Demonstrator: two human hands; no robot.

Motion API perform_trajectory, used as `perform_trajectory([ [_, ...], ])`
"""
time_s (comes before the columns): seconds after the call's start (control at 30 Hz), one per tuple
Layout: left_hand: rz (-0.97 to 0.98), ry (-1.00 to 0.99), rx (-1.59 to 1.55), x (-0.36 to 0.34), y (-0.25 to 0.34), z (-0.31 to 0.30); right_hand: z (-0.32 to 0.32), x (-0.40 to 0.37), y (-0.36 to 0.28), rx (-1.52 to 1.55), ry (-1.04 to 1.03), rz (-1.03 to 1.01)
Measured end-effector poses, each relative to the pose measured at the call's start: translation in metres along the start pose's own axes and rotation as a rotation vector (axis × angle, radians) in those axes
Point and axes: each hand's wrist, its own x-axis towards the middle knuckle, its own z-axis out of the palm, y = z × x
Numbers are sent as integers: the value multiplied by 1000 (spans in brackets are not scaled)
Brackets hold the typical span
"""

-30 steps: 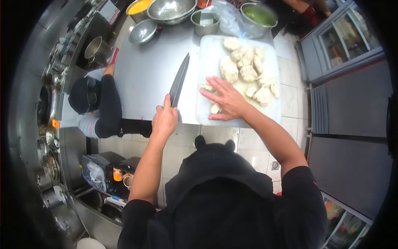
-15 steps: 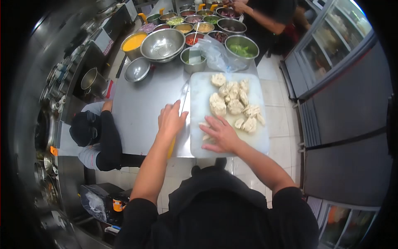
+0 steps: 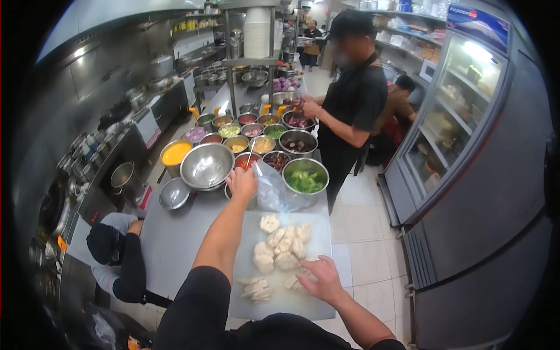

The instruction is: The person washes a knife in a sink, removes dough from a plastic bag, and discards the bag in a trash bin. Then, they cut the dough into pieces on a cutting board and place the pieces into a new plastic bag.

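Note:
My left hand (image 3: 242, 182) is stretched forward over a small metal pot (image 3: 254, 203), beside a clear plastic bag (image 3: 275, 189). Its fingers are bent and closed; whatever they hold is hidden. On the white cutting board (image 3: 242, 306) lie several pale, lumpy food pieces (image 3: 286, 261), with a sliced pile (image 3: 255, 289) at the lower left. Over the board's right side, my right hand (image 3: 321, 279) is open with fingers apart, near some pale pieces. Nothing shows in its grasp.
Metal bowls (image 3: 207, 166) and pots of cut vegetables (image 3: 305, 178) crowd the table beyond the board. A person in black (image 3: 356, 87) works at the far right side. Another in a cap (image 3: 111, 251) leans at the left edge. A glass-door fridge (image 3: 455, 111) stands right.
My left hand has moved from beside the board forward to the pot. My right hand has lifted off the sliced pile and moved right. The camera view has tilted up.

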Motion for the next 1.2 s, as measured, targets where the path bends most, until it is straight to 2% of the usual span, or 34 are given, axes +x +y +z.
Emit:
perform_trajectory([
  [0.13,210,188,-314,1,18,-11,-7,44,18,63,61,26],
  [0.17,352,322,-413,-4,20,-18,-5,59,19,94,74,40],
  [0.3,645,350,-592,-71,36,-95,22,129,-3,359,150,132],
  [0.4,851,366,-645,-126,16,-140,55,163,-16,612,86,121],
  [0.43,907,373,-649,-142,4,-153,48,171,-46,663,107,148],
  [0.53,563,300,-857,-178,-47,-182,63,164,-68,388,-327,214],
  [0.57,456,258,-868,-184,-70,-184,73,159,-83,610,-246,131],
  [0.7,263,114,-1078,-216,-131,-208,100,159,-140,829,-169,241],
  [0.8,369,322,-656,-233,-157,-222,105,154,-161,858,-206,346],
  [0.87,415,382,-551,-231,-180,-214,107,152,-166,779,-208,278],
  [0.93,379,144,-578,-229,-193,-224,110,150,-169,735,-205,251],
  [1.0,250,-394,-714,-222,-199,-239,112,150,-169,718,-191,263],
  [1.1,219,-440,-788,-211,-196,-210,130,152,-147,725,-5,268],
  [1.13,132,-417,-870,-208,-193,-202,134,150,-144,740,62,288],
  [1.2,-47,-354,-1022,-200,-184,-191,136,142,-145,700,171,555],
])
